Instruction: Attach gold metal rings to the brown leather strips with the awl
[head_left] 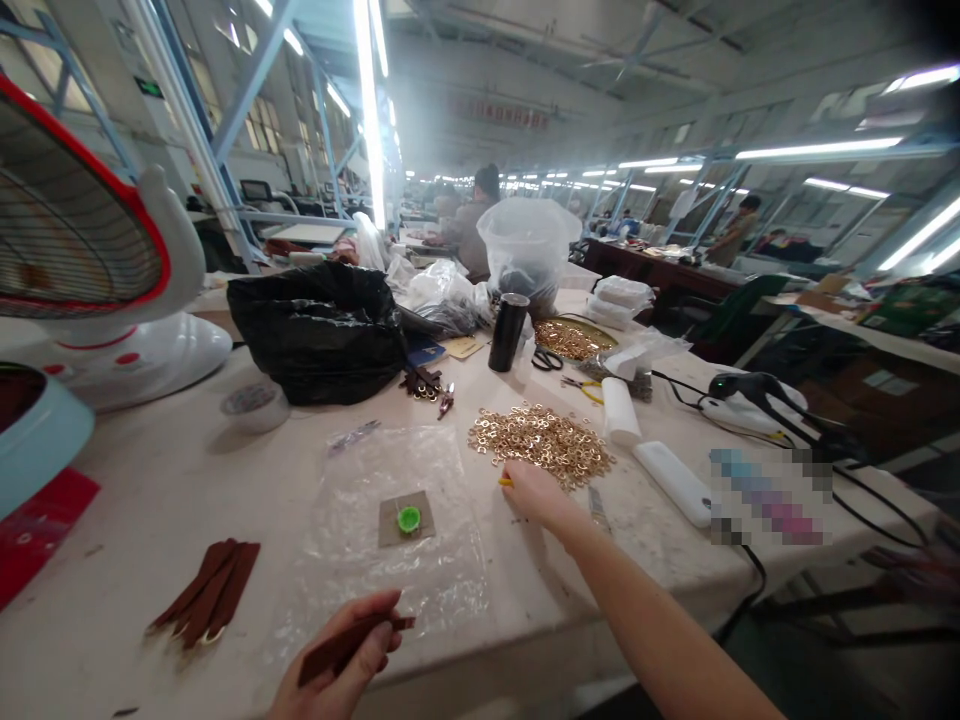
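Note:
My left hand (346, 650) is closed around a brown leather strap (341, 648), the strap's narrow end sticking out past the thumb. At the near edge of a pile of gold-coloured metal rings (551, 440), my right hand (529, 490) has its fingers drawn together. A short yellow piece (505, 482) shows from that hand; its kind and the fingertips are hidden. Between the hands, a green round cap-like dish (409, 519) sits on a grey square (388, 533) over a clear plastic sheet (352, 560). Several brown straps with gold rings (217, 590) lie at the left.
Behind stand a black plastic bag (315, 330), a black cylinder (508, 332) and a tray of gold pieces (574, 338). Scissors (547, 358) and yellow-handled pliers (585, 388) lie nearby. A white power strip (673, 484) with cables is at right, a fan (82, 220) at left.

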